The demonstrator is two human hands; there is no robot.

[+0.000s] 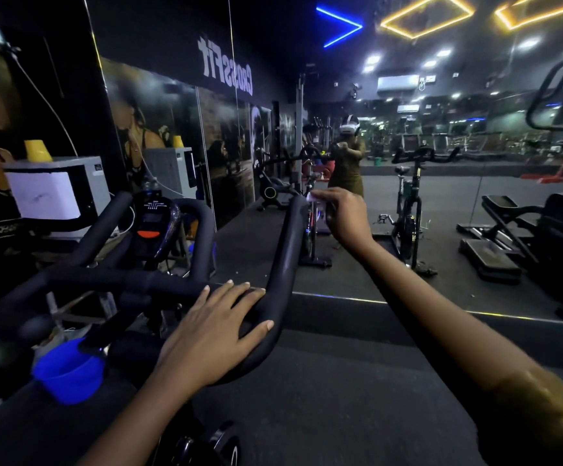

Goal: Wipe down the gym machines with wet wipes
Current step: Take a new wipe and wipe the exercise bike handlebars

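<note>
The person stands at an exercise bike (152,314) facing a wall mirror (441,250), and the work on this one machine looks to be somewhere in its early or middle part. The right hand (343,220) is at the far tip of the right horn of the handlebar (286,250), its fingers (323,196) curled round a small white wet wipe (310,197) and pressing it onto the end of the bar. The left hand (212,331) lies nearer, on the bend of the same bar, its fingers straight and spread and holding nothing; it seems to be steadying the bike. Whether the stretch of horn between the two hands is already wiped cannot be told, as the dim light shows no wet sheen. By judgement the left horn, the cross bar, the console (154,227) and the blue cup (68,375) beside the stem are not yet done. The saddle and frame are out of view. The second bike (411,213) and the bench (508,227) seen in the mirror suggest that most of the task, the other machines, lies ahead.
</note>
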